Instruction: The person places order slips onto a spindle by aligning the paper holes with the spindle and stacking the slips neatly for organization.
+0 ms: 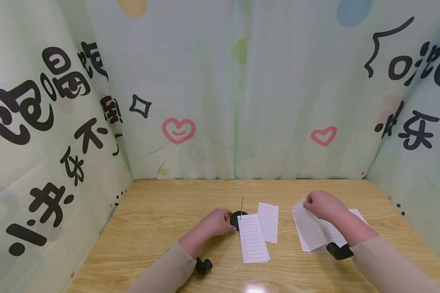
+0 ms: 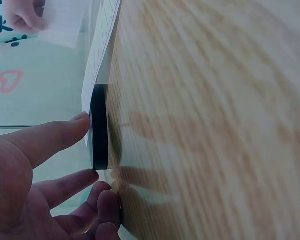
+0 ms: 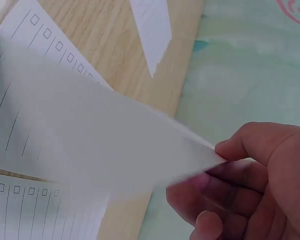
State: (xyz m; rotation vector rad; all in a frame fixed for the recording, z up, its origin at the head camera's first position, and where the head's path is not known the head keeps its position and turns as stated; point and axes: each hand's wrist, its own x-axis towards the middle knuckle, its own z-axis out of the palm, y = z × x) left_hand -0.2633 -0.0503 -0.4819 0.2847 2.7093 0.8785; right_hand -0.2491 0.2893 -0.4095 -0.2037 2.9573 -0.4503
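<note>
A bill spike [image 1: 241, 207] with a round black base [image 2: 100, 130] stands on the table, its thin pin pointing up. Lined checklist sheets [image 1: 254, 240] lie against the pin and over part of the base; whether the pin goes through them is too small to tell. My left hand [image 1: 216, 222] holds the base's left edge between thumb and index finger. To the right, my right hand [image 1: 323, 204] pinches the corner of a sheet of paper [image 3: 115, 135] between thumb and fingers. That sheet hangs lifted, its blank side showing, above other lined sheets [image 1: 335, 234] on the table.
Another lined sheet [image 1: 271, 224] lies just right of the spike, partly under the front sheets. The wooden table [image 1: 161, 203] ends at a printed curtain [image 1: 212, 162] behind, with further curtains at both sides. Black wrist mounts [image 1: 204, 266] sit on both forearms.
</note>
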